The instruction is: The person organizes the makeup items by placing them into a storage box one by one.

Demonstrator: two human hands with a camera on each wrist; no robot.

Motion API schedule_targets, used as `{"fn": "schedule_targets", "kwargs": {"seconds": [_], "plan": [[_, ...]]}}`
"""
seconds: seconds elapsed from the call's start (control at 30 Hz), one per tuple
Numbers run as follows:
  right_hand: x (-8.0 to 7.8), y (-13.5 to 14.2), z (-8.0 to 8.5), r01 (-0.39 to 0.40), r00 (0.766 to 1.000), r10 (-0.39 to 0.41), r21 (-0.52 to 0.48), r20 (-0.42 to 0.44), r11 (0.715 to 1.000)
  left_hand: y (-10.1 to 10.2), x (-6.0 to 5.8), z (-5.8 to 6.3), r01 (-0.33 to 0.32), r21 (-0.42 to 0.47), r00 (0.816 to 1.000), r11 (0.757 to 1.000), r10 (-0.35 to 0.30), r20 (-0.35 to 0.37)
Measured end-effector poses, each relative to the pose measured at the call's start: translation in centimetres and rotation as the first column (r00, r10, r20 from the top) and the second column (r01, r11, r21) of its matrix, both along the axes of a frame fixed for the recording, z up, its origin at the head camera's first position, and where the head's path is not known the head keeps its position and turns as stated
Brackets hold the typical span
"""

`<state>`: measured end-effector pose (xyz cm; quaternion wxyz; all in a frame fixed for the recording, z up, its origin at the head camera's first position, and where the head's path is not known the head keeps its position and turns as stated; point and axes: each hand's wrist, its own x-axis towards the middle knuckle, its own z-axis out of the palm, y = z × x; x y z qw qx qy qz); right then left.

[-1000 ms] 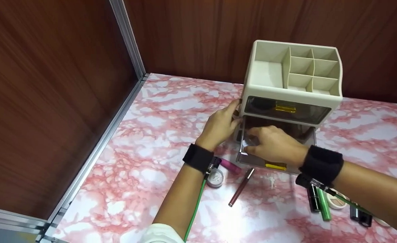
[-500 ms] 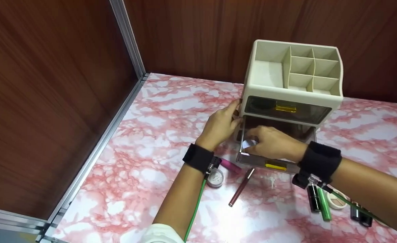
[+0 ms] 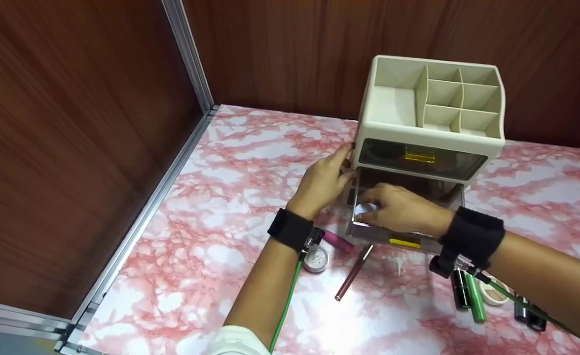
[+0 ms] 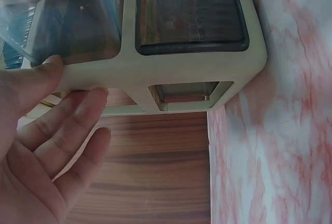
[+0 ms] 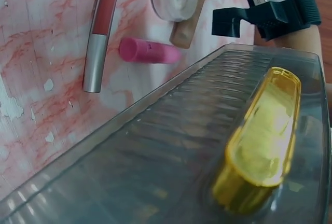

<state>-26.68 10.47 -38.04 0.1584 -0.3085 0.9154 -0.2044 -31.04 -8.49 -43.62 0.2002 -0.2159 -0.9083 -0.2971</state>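
A cream makeup organizer with compartments on top stands at the back right. Its lower clear drawer, with a yellow handle, is pulled out. My left hand grips the organizer's left side; the thumb lies on the front edge and the fingers on the side wall in the left wrist view. My right hand is down inside the drawer at its left end. Its thumb and fingers are bent around a pale round disc, partly hidden by the hand. The drawer front hides that hand in the right wrist view.
In front of the drawer lie a lip gloss tube, a pink tube and a round clear jar. A black tube, a green tube and a round palette lie to the right. A metal rail borders the left wall.
The right hand has shifted slightly inside the drawer and its wrist has turned a little. More of the pale disc shows. The left hand stays on the organizer.
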Motion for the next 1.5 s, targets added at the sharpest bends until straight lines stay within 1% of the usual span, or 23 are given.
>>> {"fn": "schedule_targets", "kwargs": {"seconds": [0.13,0.23,0.6,0.77,0.93,1.07,1.2,1.3,1.4,1.5], "plan": [[0.1,-0.1,-0.2,-0.04,0.997,0.039,-0.011,-0.066,0.999,0.0,0.0,0.0,-0.001,0.004,1.0,1.0,0.001,0.0],[0.2,-0.1,-0.3,-0.041,0.995,0.04,-0.008,-0.089,0.999,0.0,0.0,0.0,0.005,0.009,1.0,1.0,-0.005,-0.002],[0.3,0.2,-0.4,-0.042,0.993,0.042,-0.003,-0.106,0.999,0.2,0.0,0.0,-0.007,-0.009,1.0,1.0,0.007,-0.017],[0.3,0.4,-0.6,-0.056,0.992,0.053,-0.016,-0.116,0.998,0.2,0.0,0.0,-0.001,-0.007,1.0,1.0,0.001,-0.01],[0.4,0.5,-0.7,-0.08,0.989,0.072,-0.056,-0.132,0.995,0.1,0.0,0.0,0.005,0.008,1.0,1.0,-0.005,-0.007],[0.7,0.8,-0.5,-0.085,0.992,0.072,-0.123,-0.105,0.989,0.0,0.0,-0.1,0.007,0.007,1.0,1.0,-0.007,-0.009],[1.3,1.5,-0.3,-0.067,0.995,0.053,-0.175,-0.084,0.982,0.0,-0.1,-0.1,0.011,0.013,1.0,1.0,-0.011,-0.002],[1.8,2.4,0.0,-0.044,0.996,0.029,-0.186,-0.082,0.982,0.1,-0.1,-0.1,0.014,0.017,1.0,1.0,-0.014,0.007],[2.3,3.3,0.3,-0.053,0.993,0.032,-0.183,-0.112,0.982,0.0,-0.1,-0.1,0.017,0.021,1.0,1.0,-0.018,0.013],[2.7,4.2,0.6,-0.096,0.98,0.065,-0.162,-0.189,0.982,0.1,-0.1,0.0,0.02,0.021,1.0,1.0,-0.021,0.019]]}}
